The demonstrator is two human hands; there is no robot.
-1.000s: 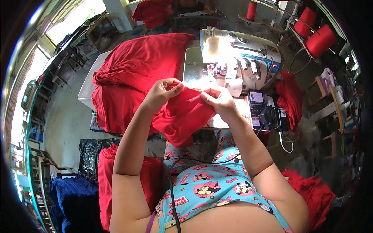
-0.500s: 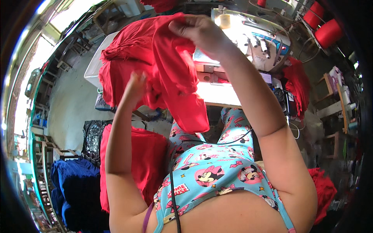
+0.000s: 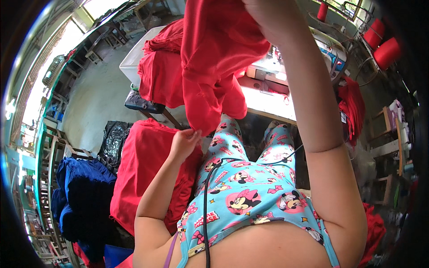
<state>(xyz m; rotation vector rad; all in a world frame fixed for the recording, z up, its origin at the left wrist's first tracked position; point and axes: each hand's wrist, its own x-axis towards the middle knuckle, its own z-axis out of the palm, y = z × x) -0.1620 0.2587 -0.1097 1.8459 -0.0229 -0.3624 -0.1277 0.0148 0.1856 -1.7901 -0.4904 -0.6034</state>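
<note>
A red cloth garment [image 3: 210, 58] hangs in front of me, folded over on itself, with its lower end above my lap. High up near the top edge, my right hand [image 3: 275, 20] is closed on the garment's upper part; some of its fingers are hidden by cloth and the frame edge. Lower down, my left hand [image 3: 185, 144] pinches at the garment's bottom edge, fingertips together. Behind the garment, a heap of red fabric [image 3: 161, 76] spills over the side of a white bin [image 3: 133, 64].
A sewing machine [image 3: 333, 56] stands on the pale worktable [image 3: 272, 105] at back right, near red thread cones [image 3: 388, 53]. Red cloth [image 3: 143, 174] is stacked at my left, beside a dark blue fabric pile [image 3: 85, 192] and a black plastic bag [image 3: 117, 142]. More red cloth [image 3: 352, 107] hangs at right.
My right hand has lifted the red garment off the heap, up and to the right. My left hand has come down and to the right, to the garment's lower edge.
</note>
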